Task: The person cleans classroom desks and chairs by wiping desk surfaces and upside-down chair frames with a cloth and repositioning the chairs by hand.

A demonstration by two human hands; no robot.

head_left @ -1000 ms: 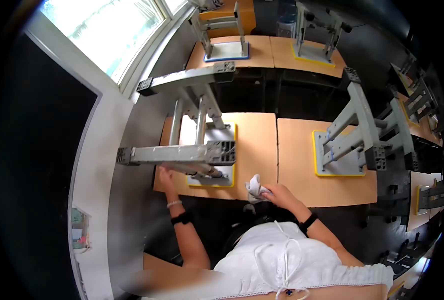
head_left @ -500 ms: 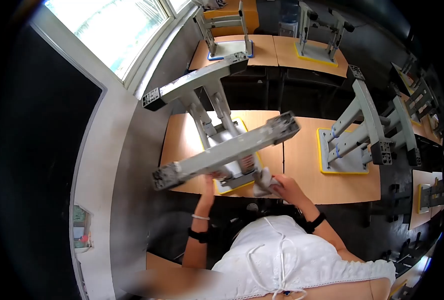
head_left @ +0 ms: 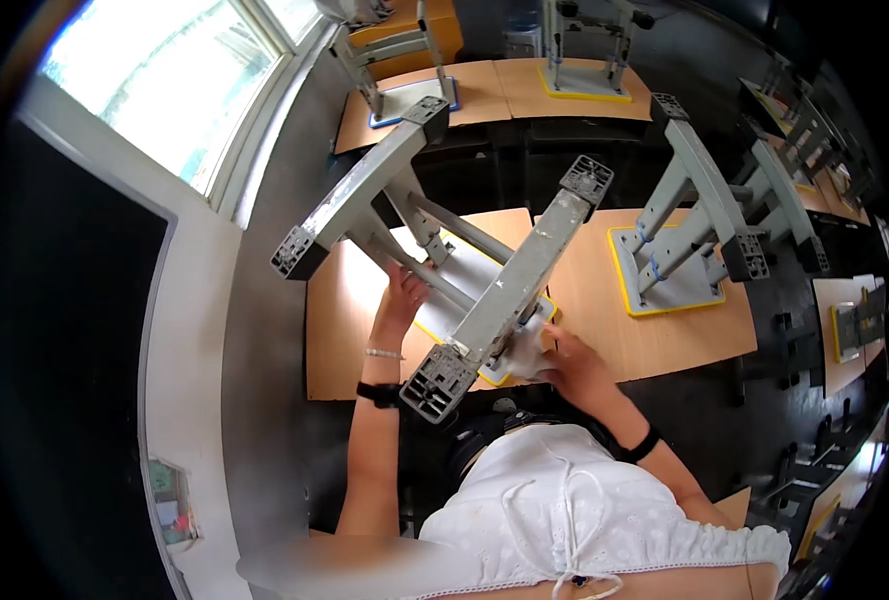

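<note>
An upside-down stool (head_left: 461, 282) with grey metal legs, black-capped foot bars and a pale, yellow-edged seat rests on a wooden desk (head_left: 349, 345). My left hand (head_left: 402, 298) grips it low on its far-left side, fingers curled at the metal leg and partly hidden behind it. A whitish-grey cloth (head_left: 526, 352) is bunched in my right hand (head_left: 576, 366), pressed against the lower part of the near leg, just above the seat. The near foot bar (head_left: 526, 275) covers part of the cloth and seat.
To the right, another upturned stool (head_left: 669, 270) stands on the adjoining desk (head_left: 604, 350). Further upturned stools, one blue-edged (head_left: 414, 100) and one yellow-edged (head_left: 584, 82), stand on desks behind. A wall (head_left: 274, 330) and window (head_left: 164, 90) run along the left.
The stool has turned anticlockwise in view, its near foot bar now steeper. My left hand has shifted farther along its left side. The cloth stays in my right hand near the leg.
</note>
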